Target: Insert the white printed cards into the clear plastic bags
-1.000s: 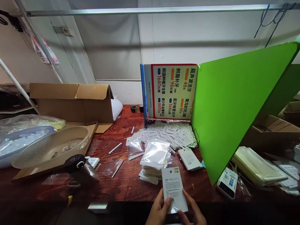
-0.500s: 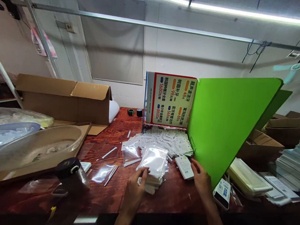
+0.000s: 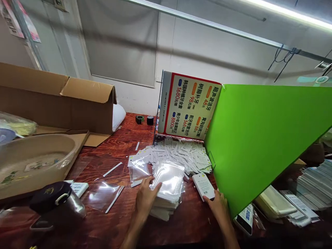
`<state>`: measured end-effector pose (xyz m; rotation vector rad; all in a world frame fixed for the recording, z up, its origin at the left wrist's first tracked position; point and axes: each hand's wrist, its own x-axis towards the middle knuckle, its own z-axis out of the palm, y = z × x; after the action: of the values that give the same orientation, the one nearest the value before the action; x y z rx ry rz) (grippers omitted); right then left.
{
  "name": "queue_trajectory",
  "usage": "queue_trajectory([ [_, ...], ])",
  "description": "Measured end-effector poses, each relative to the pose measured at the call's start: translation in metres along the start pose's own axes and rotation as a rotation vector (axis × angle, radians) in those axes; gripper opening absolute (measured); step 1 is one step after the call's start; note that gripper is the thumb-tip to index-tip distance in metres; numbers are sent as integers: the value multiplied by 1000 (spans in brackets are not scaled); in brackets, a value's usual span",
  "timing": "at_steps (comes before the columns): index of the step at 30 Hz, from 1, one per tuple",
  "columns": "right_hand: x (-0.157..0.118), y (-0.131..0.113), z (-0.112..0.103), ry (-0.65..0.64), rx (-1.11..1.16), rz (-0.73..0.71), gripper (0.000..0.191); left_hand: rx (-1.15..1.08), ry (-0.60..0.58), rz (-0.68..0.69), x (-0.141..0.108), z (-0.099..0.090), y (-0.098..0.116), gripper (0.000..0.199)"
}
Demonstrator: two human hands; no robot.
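My left hand [image 3: 145, 197] rests on a stack of clear plastic sleeves [image 3: 168, 186] at the middle of the wooden table [image 3: 121, 152], fingers spread over the stack's left edge. My right hand [image 3: 217, 206] touches the near end of a flat white packaged box [image 3: 203, 185] lying beside the green board [image 3: 259, 138]. Neither hand has lifted anything. Behind the stack lies a heap of small white printed cards [image 3: 181, 155].
A printed sign [image 3: 187, 105] stands behind the cards. An open cardboard box [image 3: 57, 100] and a plastic basin [image 3: 33, 162] sit at the left, a dark flask [image 3: 55, 204] at the near left. Loose clear sleeves [image 3: 102, 193] lie nearby. Stacked packets [image 3: 311, 183] fill the right.
One second ago both hands held a white packaged box near the table's edge. That box now lies by the green board, and my left hand has gone to the sleeve stack. The camera has tilted.
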<state>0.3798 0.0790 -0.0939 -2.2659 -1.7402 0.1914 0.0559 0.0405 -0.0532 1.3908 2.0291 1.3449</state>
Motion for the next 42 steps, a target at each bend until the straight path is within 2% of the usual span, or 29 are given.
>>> queue_trajectory([
  [2,4,0,-1,9,-3,17,51,-57,-21,-68,4,-2,-3,40],
  [5,7,0,-2,35,18,39,52,-106,-24,-155,8,-8,-6,32],
  [8,8,0,-4,79,74,76,52,-110,-25,-175,7,-14,-7,27],
  [12,8,1,-5,151,230,135,49,-143,-50,-179,4,-18,-8,35],
  [14,7,3,-6,185,334,181,42,-176,-60,-164,3,-18,-11,38],
  [17,2,8,-7,221,518,241,36,-201,-43,-61,4,-14,-19,38],
  [20,-9,13,-10,213,745,241,49,-178,10,38,7,-11,-25,41],
  [23,-27,14,-19,189,946,219,62,-203,59,42,5,-17,-17,41],
  [26,-56,7,-32,90,1137,194,61,-360,62,-48,-5,-29,7,35],
  [29,-91,-7,-46,-133,1305,129,50,-695,-79,-236,-22,-35,32,35],
  [31,-112,-19,-52,-307,1295,43,43,-920,-152,-349,-33,-33,45,38],
  [34,-131,-35,-55,-524,1228,-87,40,-1092,-215,-449,-49,-27,54,33],
  [36,-136,-43,-54,-574,1198,-124,39,-1151,-284,-526,-59,-22,57,35],
  [38,-137,-49,-55,-559,1165,-131,40,-1197,-324,-603,-69,-18,59,38],
  [42,-136,-50,-63,-502,1152,-123,40,-1232,-277,-690,-85,-10,63,41],
])
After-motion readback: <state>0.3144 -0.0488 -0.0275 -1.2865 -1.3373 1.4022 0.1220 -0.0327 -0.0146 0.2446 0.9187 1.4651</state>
